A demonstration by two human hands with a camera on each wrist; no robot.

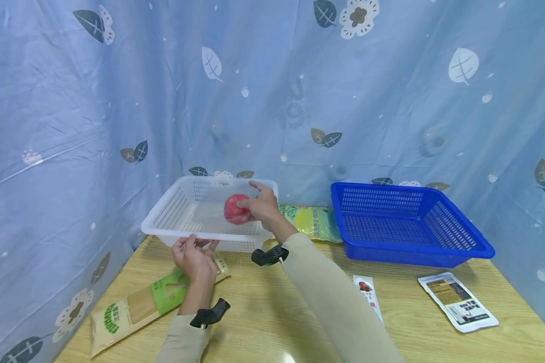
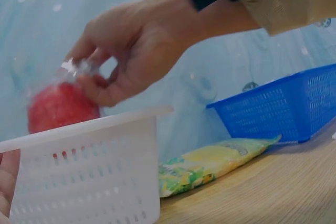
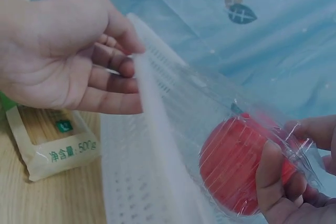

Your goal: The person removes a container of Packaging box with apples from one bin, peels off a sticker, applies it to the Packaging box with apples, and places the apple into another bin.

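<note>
The right hand [image 1: 262, 205] pinches a clear-wrapped red ball [image 1: 236, 209] over the tilted white slotted plastic basket [image 1: 172, 212]; the left hand [image 1: 194, 256] grips its rim; lowering and release seem next.

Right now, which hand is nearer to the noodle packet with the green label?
Left. The left hand grips the white basket's near rim, right above the noodle packet. The right hand is farther off, holding the bagged red fruit over the basket.
</note>
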